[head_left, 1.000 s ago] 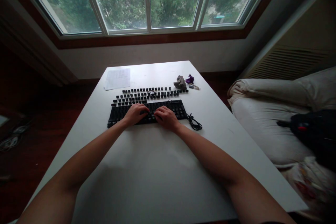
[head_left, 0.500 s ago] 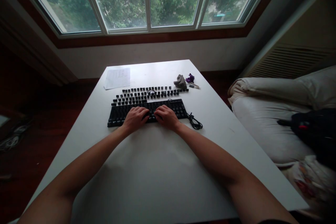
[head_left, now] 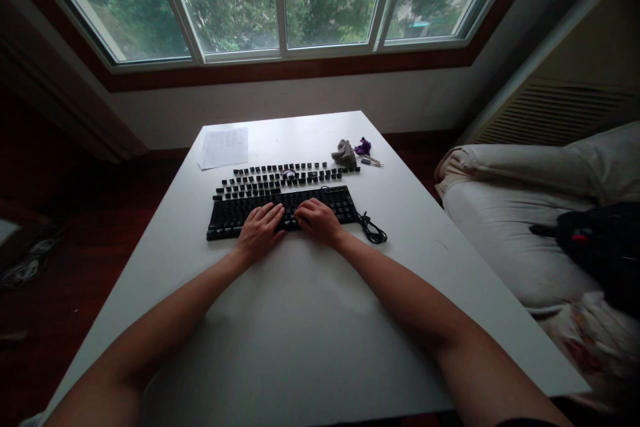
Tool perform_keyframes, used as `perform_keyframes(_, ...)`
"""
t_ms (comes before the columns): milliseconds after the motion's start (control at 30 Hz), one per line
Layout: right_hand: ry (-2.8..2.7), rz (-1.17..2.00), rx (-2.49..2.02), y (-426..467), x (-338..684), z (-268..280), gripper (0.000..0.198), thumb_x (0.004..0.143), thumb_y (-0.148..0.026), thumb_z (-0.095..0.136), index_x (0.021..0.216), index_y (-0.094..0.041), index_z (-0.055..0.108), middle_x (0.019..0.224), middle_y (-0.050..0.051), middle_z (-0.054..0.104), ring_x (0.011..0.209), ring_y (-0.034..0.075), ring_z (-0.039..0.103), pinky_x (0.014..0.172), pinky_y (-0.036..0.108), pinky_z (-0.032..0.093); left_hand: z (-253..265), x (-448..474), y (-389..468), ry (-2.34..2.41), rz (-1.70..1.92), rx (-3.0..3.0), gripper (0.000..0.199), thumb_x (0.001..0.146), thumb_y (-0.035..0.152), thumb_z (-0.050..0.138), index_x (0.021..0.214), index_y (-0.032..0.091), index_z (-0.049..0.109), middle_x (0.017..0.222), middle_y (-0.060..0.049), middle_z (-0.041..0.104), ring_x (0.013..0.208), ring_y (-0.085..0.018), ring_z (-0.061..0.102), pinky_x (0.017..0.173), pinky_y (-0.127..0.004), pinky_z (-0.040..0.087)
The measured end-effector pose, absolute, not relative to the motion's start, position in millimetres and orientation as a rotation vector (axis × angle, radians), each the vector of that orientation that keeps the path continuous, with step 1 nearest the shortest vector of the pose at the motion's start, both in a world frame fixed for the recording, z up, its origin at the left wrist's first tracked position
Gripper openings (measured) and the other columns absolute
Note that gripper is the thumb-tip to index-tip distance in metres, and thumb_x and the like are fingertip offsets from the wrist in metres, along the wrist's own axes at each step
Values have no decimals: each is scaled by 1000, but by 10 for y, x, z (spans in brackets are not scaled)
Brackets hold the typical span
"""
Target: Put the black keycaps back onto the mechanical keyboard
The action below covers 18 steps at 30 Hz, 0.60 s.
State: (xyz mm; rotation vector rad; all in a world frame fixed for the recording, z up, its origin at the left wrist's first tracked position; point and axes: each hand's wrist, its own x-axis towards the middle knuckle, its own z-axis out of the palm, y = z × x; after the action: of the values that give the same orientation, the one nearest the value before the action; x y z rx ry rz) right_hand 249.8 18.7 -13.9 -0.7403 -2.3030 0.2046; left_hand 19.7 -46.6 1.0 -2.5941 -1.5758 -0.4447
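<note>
A black keyboard (head_left: 230, 217) lies on the white table, with its coiled cable (head_left: 373, 229) at its right end. My left hand (head_left: 261, 229) rests flat over the keyboard's near middle, fingers stretched out, the thumb near the front edge. Just right of it, my right hand (head_left: 319, 220) is closed over the keys, its fingers curled together. Whatever its fingertips may grip is too small or hidden to make out. Behind the keyboard, several rows of loose black keycaps (head_left: 250, 181) are lined up, with a small whitish item (head_left: 289, 174) among them.
A grey crumpled cloth (head_left: 344, 154), a purple cloth (head_left: 363, 146) and thin stick-like tools (head_left: 371, 161) lie at the back right of the table (head_left: 300, 347). Printed paper (head_left: 223, 148) is at the back left. A pale sofa (head_left: 485, 240) stands to the right.
My left hand has flattened, its fingers straightening over the keys where they were curled before. The right hand stays nearly in place, fingers still curled.
</note>
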Motion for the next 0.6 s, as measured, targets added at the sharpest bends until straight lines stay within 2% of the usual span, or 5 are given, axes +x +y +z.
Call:
perform_keyframes(200, -2307, 175, -749, 155, 2498, -113, 12, 97, -19, 59, 93, -23, 70, 101, 7, 69, 98, 23, 57, 91, 38, 50, -11, 201, -478, -1563, -433, -2599, 55, 100, 40, 51, 153, 26, 47, 159, -8, 45, 147, -32, 40, 122, -53, 28)
perform_keyframes(400, -2316, 159, -747, 120, 2506, -73, 12, 96, -20, 60, 94, -23, 71, 103, 7, 69, 100, 23, 57, 91, 39, 49, 53, 237, -484, -1558, -489, -2591, 53, 97, 42, 56, 146, 22, 53, 152, -12, 53, 141, -33, 46, 119, -52, 33)
perform_keyframes(500, -2277, 106, -824, 98, 2504, -85, 14, 94, -23, 63, 107, -23, 70, 116, 10, 67, 111, 27, 56, 98, 45, 46, 135, 233, -383, -1596, -572, -2580, 45, 98, 43, 55, 138, 24, 60, 144, -10, 59, 135, -31, 51, 114, -49, 40)
perform_keyframes(600, -2279, 71, -901, 85, 2504, -114, 32, 92, -28, 68, 124, -22, 66, 130, 14, 62, 121, 31, 53, 102, 49, 43, 242, 198, -162, -1627, -633, -2541, 34, 98, 35, 54, 128, 24, 66, 135, -8, 64, 127, -29, 55, 111, -47, 43)
